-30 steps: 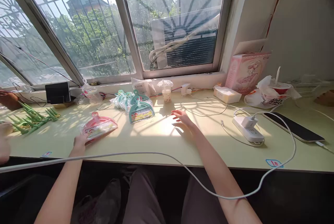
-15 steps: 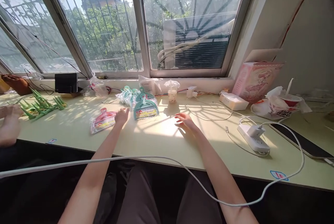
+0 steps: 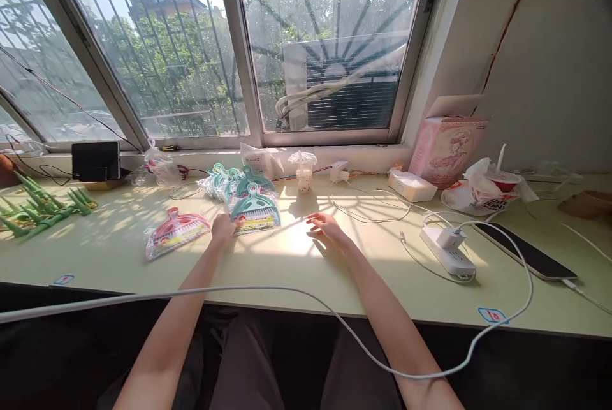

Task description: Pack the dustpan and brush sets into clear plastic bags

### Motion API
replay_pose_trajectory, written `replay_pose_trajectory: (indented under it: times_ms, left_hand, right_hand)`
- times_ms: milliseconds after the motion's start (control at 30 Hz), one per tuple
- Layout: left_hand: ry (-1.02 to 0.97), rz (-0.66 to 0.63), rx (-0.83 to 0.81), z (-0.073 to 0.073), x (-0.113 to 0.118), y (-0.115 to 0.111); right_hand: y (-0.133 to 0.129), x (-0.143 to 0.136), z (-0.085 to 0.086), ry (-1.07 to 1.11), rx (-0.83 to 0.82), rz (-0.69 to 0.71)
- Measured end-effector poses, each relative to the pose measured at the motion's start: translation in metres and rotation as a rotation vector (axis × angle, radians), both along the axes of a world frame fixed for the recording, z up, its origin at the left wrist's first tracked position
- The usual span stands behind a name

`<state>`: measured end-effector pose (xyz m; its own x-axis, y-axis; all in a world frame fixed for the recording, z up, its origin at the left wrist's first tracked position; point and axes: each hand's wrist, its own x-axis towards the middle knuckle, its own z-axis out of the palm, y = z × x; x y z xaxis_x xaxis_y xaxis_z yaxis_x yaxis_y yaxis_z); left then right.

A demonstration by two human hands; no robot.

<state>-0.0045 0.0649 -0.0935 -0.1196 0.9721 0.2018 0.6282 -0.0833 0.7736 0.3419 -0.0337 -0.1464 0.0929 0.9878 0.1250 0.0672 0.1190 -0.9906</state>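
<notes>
My left hand (image 3: 223,227) is closed on the lower left corner of the front green dustpan-and-brush pack (image 3: 255,211), which is wrapped in clear plastic. Behind it lie more green packs (image 3: 220,182), partly overlapping. To the left of my left hand a pink dustpan-and-brush pack (image 3: 176,231) rests flat on the table. My right hand (image 3: 326,227) hovers low over the sunlit table, fingers apart and holding nothing.
A plastic drink cup (image 3: 304,175) stands near the sill. On the right are a white box (image 3: 412,185), a power strip (image 3: 448,250), a dark tablet (image 3: 526,249) and loose cables. Green spiky pieces (image 3: 43,208) lie far left. A white cable crosses in front.
My left hand has moved from beside the green packs onto the front one's corner. The view has turned right, and the other person's hand at the far left has left view.
</notes>
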Motion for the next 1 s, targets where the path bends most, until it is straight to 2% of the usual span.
replay_pose_trajectory:
  times_ms: [100,167,233,333,400,467,600,667,733,800,867,933,1000]
  left_hand:
    - [0.301,0.158,0.037,0.002,0.002,-0.008]
    - [0.403,0.195,0.082,0.004,0.003,-0.012]
    - [0.403,0.201,0.13,0.007,0.004,-0.015]
    - [0.174,0.153,0.11,0.012,0.006,-0.016]
    - [-0.081,0.095,0.082,0.015,0.013,-0.017]
    - [-0.38,0.017,0.114,0.019,0.029,-0.018]
    - [-0.924,-0.132,0.213,0.028,0.085,-0.02]
    - [-1.124,-0.227,0.127,0.032,0.12,-0.02]
    - [-1.286,-0.293,-0.043,0.032,0.153,-0.02]
    - [-1.401,-0.28,-0.203,0.025,0.18,-0.021]
    - [-1.461,-0.261,-0.306,0.013,0.197,-0.023]
    - [-1.479,-0.281,-0.345,-0.002,0.205,-0.024]
    - [-1.478,-0.294,-0.335,-0.016,0.203,-0.023]
  right_hand:
    - [-0.002,0.0,0.0,-0.002,-0.038,0.016]
    - [-0.002,0.0,0.0,-0.006,-0.053,0.018]
    - [-0.001,0.0,-0.001,-0.013,-0.042,0.009]
    - [0.003,-0.003,-0.002,-0.019,-0.017,-0.003]
    - [0.003,-0.006,0.001,-0.033,0.003,-0.017]
    - [0.001,-0.007,0.007,-0.071,0.09,-0.073]
    - [-0.012,-0.008,0.026,-0.197,0.497,-0.41]
    - [-0.017,-0.009,0.032,-0.258,0.648,-0.526]
    - [-0.018,-0.012,0.033,-0.305,0.725,-0.533]
    - [-0.014,-0.015,0.029,-0.328,0.746,-0.483]
    - [-0.006,-0.017,0.022,-0.316,0.682,-0.417]
    - [0.002,-0.016,0.013,-0.296,0.537,-0.391]
    - [0.006,-0.013,0.008,-0.325,0.432,-0.441]
